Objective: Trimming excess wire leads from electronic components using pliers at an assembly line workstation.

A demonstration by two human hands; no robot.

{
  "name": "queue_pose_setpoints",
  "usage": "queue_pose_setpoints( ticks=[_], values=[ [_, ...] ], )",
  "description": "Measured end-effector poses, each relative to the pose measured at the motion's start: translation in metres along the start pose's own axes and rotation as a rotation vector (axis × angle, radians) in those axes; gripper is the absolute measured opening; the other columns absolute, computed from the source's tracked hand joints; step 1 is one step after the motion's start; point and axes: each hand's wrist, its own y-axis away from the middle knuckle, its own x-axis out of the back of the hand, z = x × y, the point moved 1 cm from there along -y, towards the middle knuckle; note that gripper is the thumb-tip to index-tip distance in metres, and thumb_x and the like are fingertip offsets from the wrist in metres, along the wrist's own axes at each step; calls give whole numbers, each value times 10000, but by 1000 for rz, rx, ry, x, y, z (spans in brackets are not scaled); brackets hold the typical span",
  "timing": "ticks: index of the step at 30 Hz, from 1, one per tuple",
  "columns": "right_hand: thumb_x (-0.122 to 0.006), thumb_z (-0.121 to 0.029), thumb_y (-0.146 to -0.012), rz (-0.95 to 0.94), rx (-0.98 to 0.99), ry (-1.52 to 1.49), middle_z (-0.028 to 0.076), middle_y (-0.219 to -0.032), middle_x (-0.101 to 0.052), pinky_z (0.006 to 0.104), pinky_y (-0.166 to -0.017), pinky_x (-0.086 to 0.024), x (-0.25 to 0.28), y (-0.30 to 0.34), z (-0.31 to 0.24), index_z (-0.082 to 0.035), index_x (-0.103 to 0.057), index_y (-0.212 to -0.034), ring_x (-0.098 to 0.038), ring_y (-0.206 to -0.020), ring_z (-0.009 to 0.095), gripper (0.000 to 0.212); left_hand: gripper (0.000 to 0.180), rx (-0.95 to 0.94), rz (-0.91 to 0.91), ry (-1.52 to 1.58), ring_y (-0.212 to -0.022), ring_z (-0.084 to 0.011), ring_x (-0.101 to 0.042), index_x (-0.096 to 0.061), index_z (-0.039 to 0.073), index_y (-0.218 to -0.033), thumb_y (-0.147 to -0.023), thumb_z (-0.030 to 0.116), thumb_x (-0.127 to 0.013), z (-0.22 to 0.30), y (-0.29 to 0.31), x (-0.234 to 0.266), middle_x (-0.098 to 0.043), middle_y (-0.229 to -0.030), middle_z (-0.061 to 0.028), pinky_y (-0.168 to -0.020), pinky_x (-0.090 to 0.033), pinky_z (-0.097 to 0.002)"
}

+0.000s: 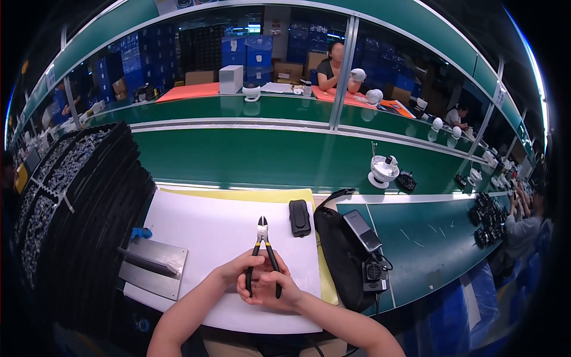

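Observation:
A pair of diagonal cutters (262, 231) with black and yellow handles points away from me, its jaws slightly parted and its handles spread. My left hand (239, 265) is closed on the left handle near its upper part. Fingers of my right hand (284, 293) wrap round the handles lower down, its thumb by the right handle. Both hands are above white paper (208, 220) laid over a yellow sheet (285, 194). Beyond the hands, to the right, lies a small black case (300, 218). A metal plate with an upright handle (156, 268) rests at the left.
Tall stacked black trays of small parts (89, 172) rise at my left. To the right are a black bag (336, 250), a grey power bank (363, 231) and a black device (373, 275). A white camera housing (382, 171) stands on the green conveyor (250, 156). Co-workers sit beyond.

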Motion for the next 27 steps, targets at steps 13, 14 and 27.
queue_pose_setpoints(
  ticks=[13, 14, 27],
  values=[
    [-512, -268, -809, -50, 109, -35, 134, -790, -519, 267, -588, -398, 8, -3, 3, 25, -507, -879, -526, -707, 215, 301, 601, -17, -38, -24, -957, -195, -562, -512, -24, -1116, -802, 488, -527, 1, 2, 3, -571, -1040, -155, -888, -434, -298],
    [-501, -243, -815, -43, 128, -46, 130, -739, -510, 270, -567, -398, 6, -3, 1, 22, -499, -818, -520, -659, 214, 265, 614, 13, -17, -26, -954, -190, -563, -505, -22, -1130, -796, 492, -533, 5, 3, -1, -570, -1049, -151, -885, -434, -293],
    [-479, -329, -755, -216, 128, 17, 82, -683, -458, 257, -617, -359, 1, -1, -2, -7, -458, -742, -458, -607, 179, 323, 747, -32, 0, 139, -1091, -284, -513, -371, -42, -1268, -762, 458, -599, 12, 3, -7, -523, -1140, -224, -956, -398, -372]
  ],
)
